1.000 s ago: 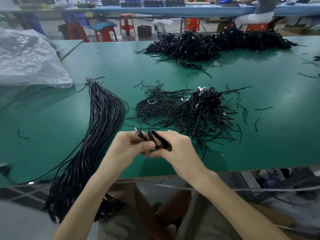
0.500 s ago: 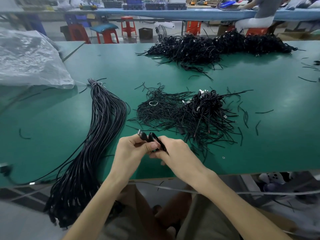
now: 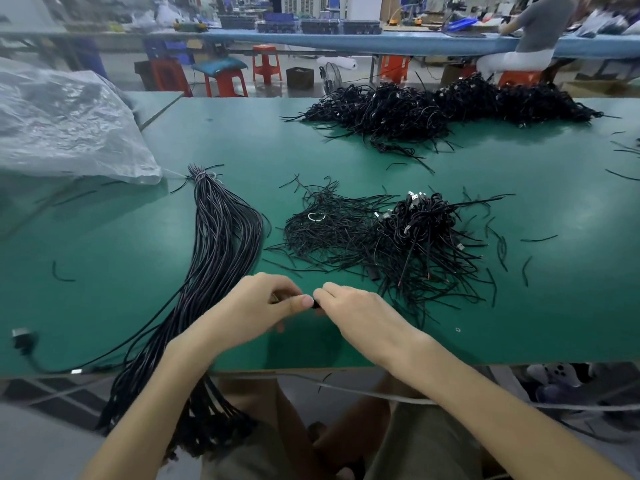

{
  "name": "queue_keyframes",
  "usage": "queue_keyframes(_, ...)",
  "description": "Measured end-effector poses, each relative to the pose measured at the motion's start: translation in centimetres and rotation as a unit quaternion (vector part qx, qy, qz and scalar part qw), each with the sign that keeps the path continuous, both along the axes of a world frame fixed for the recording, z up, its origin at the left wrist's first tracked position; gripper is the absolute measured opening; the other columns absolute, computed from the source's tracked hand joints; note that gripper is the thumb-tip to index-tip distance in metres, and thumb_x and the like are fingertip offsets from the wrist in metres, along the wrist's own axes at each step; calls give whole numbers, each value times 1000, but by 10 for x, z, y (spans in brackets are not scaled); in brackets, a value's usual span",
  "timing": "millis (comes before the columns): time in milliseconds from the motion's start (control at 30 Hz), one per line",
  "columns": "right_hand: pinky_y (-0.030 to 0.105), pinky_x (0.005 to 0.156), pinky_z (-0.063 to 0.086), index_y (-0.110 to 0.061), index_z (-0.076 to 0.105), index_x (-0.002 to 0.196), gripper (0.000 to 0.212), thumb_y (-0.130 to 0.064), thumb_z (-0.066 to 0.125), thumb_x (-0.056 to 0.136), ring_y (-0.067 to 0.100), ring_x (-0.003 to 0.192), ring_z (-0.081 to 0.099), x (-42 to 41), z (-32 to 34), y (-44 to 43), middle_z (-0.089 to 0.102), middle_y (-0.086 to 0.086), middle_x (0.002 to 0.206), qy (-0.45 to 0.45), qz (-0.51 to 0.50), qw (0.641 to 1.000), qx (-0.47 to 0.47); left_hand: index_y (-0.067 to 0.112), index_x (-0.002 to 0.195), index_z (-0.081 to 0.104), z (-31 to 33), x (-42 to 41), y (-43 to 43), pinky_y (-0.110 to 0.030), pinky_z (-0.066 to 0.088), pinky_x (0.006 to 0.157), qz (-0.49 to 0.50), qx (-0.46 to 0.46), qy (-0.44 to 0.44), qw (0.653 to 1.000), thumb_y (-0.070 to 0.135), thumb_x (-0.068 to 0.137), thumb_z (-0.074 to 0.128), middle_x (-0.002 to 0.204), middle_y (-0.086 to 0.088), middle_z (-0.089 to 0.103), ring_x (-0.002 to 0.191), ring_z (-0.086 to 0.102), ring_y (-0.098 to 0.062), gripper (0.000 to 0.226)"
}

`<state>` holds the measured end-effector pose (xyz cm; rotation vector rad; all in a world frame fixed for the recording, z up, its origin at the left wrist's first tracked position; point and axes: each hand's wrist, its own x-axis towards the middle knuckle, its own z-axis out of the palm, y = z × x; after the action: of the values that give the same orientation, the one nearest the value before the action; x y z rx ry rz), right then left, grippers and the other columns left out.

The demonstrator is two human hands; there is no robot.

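Left of centre, a long cable bundle [image 3: 221, 244] lies on the green table [image 3: 104, 271]. Low in the middle, the left hand [image 3: 263, 306] and right hand [image 3: 356, 310] both pinch a small black cable [image 3: 316, 303], mostly hidden between their fingertips. A tangled pile [image 3: 398, 244] sits just above and to the right.

The table [image 3: 346, 161] is smooth, matt green; the bag [image 3: 69, 126] is crinkled, glossy clear plastic; the bundle [image 3: 225, 237] has smooth, faintly shiny black sheaths; plugs [image 3: 414, 195] gleam metallic.

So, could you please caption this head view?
Left hand and right hand pinch a small black cable over the green table.
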<state>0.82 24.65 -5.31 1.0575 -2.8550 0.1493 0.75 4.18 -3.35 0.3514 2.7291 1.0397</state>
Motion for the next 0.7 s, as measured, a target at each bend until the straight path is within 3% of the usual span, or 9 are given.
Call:
queue_keyframes(67, 33, 62, 33, -17, 43, 109, 37, 11, 51, 86, 22, 90, 54, -6, 3, -5, 37, -2, 97, 11, 13, 1000, 17, 24, 82, 62, -2, -7, 1, -23, 49, 59, -61, -99, 0, 993, 58, 98, 49, 67, 3, 66, 54, 60, -5, 40)
queue_keyframes(133, 33, 66, 39, -19, 43, 109, 37, 7, 56, 86, 21, 95, 56, -14, 6, -9, 46, -2, 104, 36, 20, 999, 34, 19, 83, 56, -6, -13, 4, -22, 44, 60, -72, -109, -16, 991, 48, 107, 39, 72, 2, 61, 60, 53, -7, 42)
queue_keyframes(267, 32, 80, 46, -18, 49, 113, 31, 2, 59, 91, 21, 102, 60, -38, 8, -12, 54, -1, 110, 80, 33, 996, 28, 22, 84, 52, -17, -21, 9, -14, 37, 59, -38, -13, 3, 999, 40, 110, 31, 73, 11, 51, 61, 50, 5, 38)
queue_keyframes(333, 33, 90, 43, -18, 49, 123, 25, -18, 58, 100, 21, 110, 58, -53, 9, -14, 57, -1, 117, 120, 22, 992, 41, 27, 79, 48, -25, -27, 12, -19, 34, 58, 6, -3, 52, 999, 38, 110, 31, 71, 11, 52, 61, 49, -1, 38)
queue_keyframes(400, 35, 98, 39, -15, 46, 137, 45, -41, 55, 101, 23, 116, 55, -67, 10, -13, 58, 1, 125, 162, -35, 986, 30, 26, 76, 48, -35, -35, 14, -29, 34, 59, 76, 30, 96, 992, 33, 111, 32, 70, 8, 53, 61, 47, -9, 39)
queue_keyframes(467, 38, 103, 36, -9, 40, 144, 61, -44, 61, 97, 25, 118, 51, -78, 11, -12, 53, 5, 130, 188, -107, 976, -30, 16, 77, 49, -41, -42, 14, -33, 33, 60, 148, 110, 105, 977, 26, 111, 33, 69, 4, 50, 61, 43, -15, 39)
queue_keyframes(567, 38, 104, 35, -6, 42, 140, 62, -31, 73, 92, 25, 119, 46, -91, 12, -14, 45, 10, 132, 84, -224, 934, -264, 9, 78, 47, -47, -46, 14, -31, 32, 54, 207, 206, 91, 952, 22, 111, 32, 63, 1, 42, 56, 38, -16, 38)
queue_keyframes(600, 37, 104, 35, -6, 46, 135, 57, -31, 73, 93, 26, 119, 46, -96, 10, -15, 46, 10, 131, 47, -257, 919, -296, 10, 78, 47, -48, -45, 15, -26, 30, 50, 218, 235, 80, 944, 23, 110, 32, 60, 5, 39, 52, 36, -12, 38)
queue_keyframes(700, 38, 103, 31, -12, 60, 120, 40, -43, 66, 95, 28, 121, 42, -107, -1, -19, 51, 9, 126, -2, -297, 933, -203, 13, 78, 44, -47, -42, 15, -18, 26, 42, 222, 277, 57, 933, 24, 110, 33, 58, 10, 34, 46, 29, -6, 36)
